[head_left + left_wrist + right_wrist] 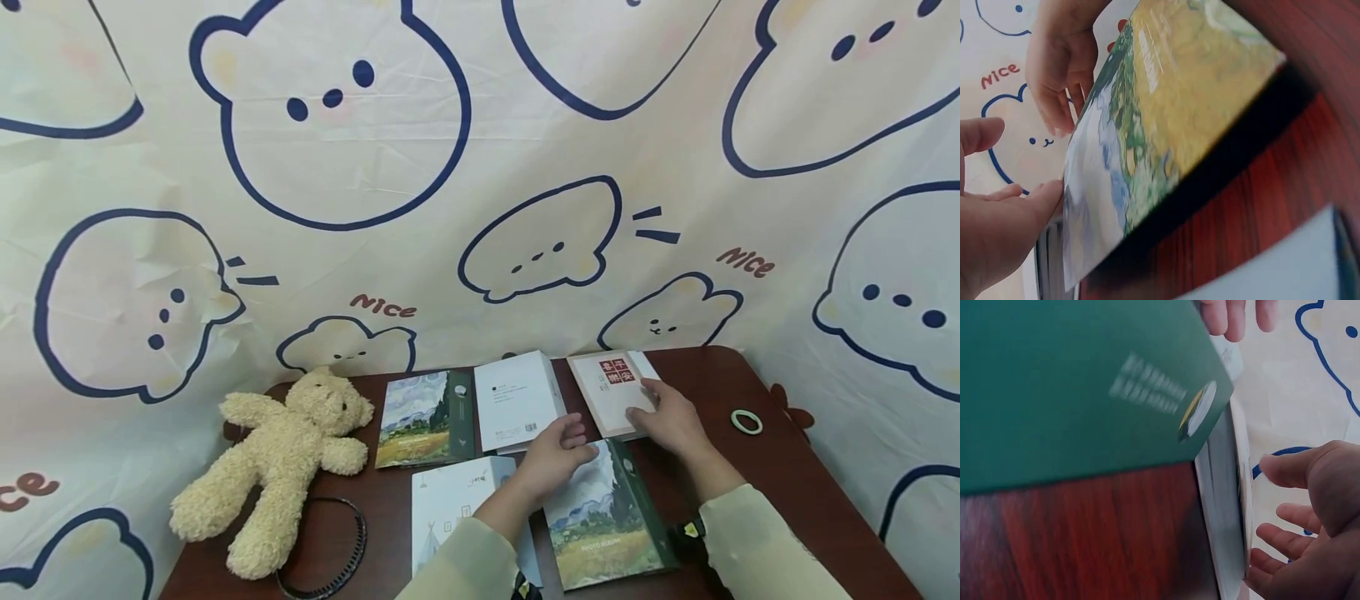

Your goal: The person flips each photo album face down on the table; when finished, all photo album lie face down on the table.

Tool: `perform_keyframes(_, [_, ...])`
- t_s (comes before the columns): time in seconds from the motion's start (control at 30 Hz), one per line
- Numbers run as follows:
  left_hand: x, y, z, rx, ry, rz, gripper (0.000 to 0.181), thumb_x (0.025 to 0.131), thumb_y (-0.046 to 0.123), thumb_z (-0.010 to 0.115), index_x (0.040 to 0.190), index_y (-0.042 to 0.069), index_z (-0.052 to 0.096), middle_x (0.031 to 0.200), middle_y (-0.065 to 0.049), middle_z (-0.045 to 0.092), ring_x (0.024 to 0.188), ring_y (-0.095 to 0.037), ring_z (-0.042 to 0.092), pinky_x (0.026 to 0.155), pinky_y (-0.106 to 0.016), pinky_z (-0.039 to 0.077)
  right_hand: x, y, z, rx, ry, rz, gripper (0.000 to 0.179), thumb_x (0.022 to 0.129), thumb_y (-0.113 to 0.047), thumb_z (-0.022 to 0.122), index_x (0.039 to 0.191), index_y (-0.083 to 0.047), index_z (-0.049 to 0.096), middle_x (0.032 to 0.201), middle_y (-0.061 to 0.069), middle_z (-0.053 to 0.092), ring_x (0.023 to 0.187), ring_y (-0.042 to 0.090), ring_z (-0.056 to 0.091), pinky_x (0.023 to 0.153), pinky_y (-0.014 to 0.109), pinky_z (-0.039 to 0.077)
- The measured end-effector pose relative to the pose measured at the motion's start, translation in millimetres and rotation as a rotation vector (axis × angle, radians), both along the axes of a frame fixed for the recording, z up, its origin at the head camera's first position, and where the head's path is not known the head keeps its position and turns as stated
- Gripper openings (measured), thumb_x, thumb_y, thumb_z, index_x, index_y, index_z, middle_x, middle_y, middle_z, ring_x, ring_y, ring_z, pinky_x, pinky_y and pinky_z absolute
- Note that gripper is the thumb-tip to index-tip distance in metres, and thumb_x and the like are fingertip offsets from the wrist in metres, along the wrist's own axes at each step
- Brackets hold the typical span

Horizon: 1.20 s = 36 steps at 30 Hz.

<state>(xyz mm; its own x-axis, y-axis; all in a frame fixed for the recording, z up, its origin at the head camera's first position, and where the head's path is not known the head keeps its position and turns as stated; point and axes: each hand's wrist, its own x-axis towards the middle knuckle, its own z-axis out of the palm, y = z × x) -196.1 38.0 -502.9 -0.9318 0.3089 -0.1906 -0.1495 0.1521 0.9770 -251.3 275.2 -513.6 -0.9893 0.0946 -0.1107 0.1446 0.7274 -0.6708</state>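
Note:
My right hand [671,421] rests at the right side of a white book [600,404] with a red square of characters on its cover. In the right wrist view the fingertips [1263,562] touch that book's edge, while the thumb stands apart. My left hand [551,467] hovers by the top edge of a landscape photo album [596,533] with a dark green spine strip. Its fingers are loosely bent around nothing; the left wrist view shows the thumb apart from them, and the hand [1004,231] beside the album. Whether it touches the album I cannot tell.
A white book [517,400] and a second landscape album [416,417] lie along the back. A pale blue book [442,500] is partly behind my left forearm. A plush bear [281,467] and black headband [356,550] lie left, a pale green ring [746,422] right.

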Motion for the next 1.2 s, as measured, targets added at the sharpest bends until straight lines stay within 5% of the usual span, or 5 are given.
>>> perform_keyframes(0.43, [-10.6,21.0,2.9,-0.027,-0.012,0.009,0.069,0.096,0.026,0.074,0.155,0.005,0.046,0.148,-0.014,0.056,0.138,-0.03,0.053,0.111,-0.048,0.046,-1.0,11,-4.9,0.091,0.0,0.036,0.073,0.094,-0.023,0.072,0.153,0.007,0.041,0.152,0.035,0.042,0.134,0.052,0.046,0.107,0.068,0.041])
perform_keyframes(0.8, [-23.1,30.7,-2.0,0.183,-0.063,-0.018,0.077,0.096,0.017,0.071,0.159,-0.003,0.032,0.146,-0.021,0.057,0.124,-0.024,0.063,0.111,-0.049,0.045,-0.5,14,-8.3,0.086,0.016,0.054,0.072,0.095,-0.024,0.072,0.15,0.011,0.042,0.15,0.036,0.045,0.134,0.053,0.047,0.104,0.066,0.044])
perform_keyframes(1.2, [-28.5,33.4,-3.6,0.162,-0.099,0.019,0.083,0.094,0.021,0.074,0.16,-0.004,0.031,0.146,-0.023,0.054,0.127,-0.029,0.06,0.11,-0.051,0.046,-0.7,15,-10.3,0.109,0.022,0.087,0.07,0.096,-0.024,0.071,0.148,0.013,0.044,0.149,0.037,0.044,0.134,0.053,0.046,0.109,0.067,0.039])
